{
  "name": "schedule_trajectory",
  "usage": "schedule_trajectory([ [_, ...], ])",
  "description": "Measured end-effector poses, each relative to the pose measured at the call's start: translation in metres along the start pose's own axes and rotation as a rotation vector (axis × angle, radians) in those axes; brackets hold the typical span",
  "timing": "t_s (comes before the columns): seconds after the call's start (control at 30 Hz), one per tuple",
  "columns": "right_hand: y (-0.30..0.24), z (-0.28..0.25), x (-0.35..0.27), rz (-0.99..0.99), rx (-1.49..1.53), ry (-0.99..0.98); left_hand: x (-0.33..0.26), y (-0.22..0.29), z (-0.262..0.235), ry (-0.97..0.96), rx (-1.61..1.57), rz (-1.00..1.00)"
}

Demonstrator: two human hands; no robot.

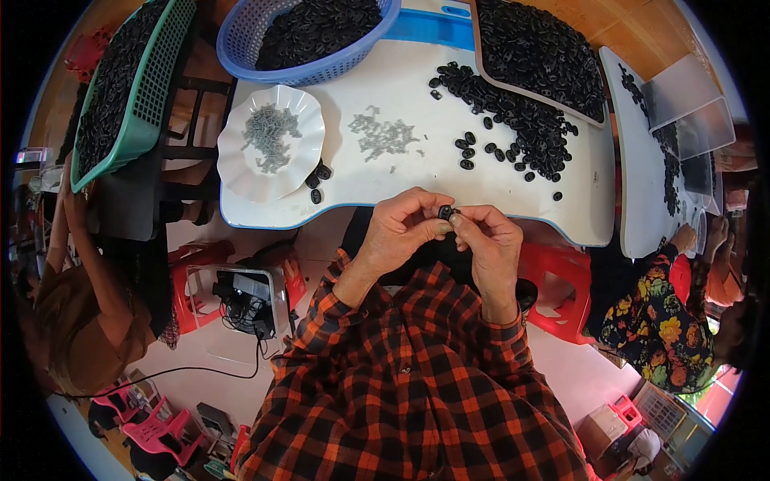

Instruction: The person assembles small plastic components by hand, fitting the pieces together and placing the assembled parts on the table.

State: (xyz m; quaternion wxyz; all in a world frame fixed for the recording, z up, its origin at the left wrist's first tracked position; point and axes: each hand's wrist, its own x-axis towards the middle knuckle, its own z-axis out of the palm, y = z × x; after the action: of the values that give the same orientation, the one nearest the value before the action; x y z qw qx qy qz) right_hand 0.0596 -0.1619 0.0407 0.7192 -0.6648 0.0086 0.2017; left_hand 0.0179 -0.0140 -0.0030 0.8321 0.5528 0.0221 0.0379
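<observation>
A small black oval piece (445, 212) with a pale opening in its face is pinched between the fingertips of both hands, just in front of the table's near edge. My left hand (407, 223) grips its left side with thumb and forefinger. Closed at its right edge is my right hand (489, 240), thumb against fingertip; any smaller part between those fingers is hidden. Beyond my hands, many similar black pieces (521, 132) spread over the white table (353, 180). A loose patch of small, clear-grey slender parts (383, 135) lies left of them.
At the left, a white scalloped plate (237, 176) holds more grey parts (273, 132). Behind it stands a blue basket (321, 74) of black pieces; a heaped tray (545, 100) is at the back right. A green basket (148, 104) stands far left. People sit on both sides.
</observation>
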Motion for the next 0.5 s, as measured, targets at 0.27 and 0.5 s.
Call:
schedule_trajectory([
  [0.27, -0.0013, 0.0004, 0.0007, 0.015, 0.031, -0.037, -0.0003, 0.0032, -0.0017, 0.0, -0.001, -0.027],
  [0.5, 0.003, -0.0017, 0.0031, 0.02, 0.05, -0.073, 0.0, 0.0071, -0.0074, -0.037, 0.095, 0.022],
])
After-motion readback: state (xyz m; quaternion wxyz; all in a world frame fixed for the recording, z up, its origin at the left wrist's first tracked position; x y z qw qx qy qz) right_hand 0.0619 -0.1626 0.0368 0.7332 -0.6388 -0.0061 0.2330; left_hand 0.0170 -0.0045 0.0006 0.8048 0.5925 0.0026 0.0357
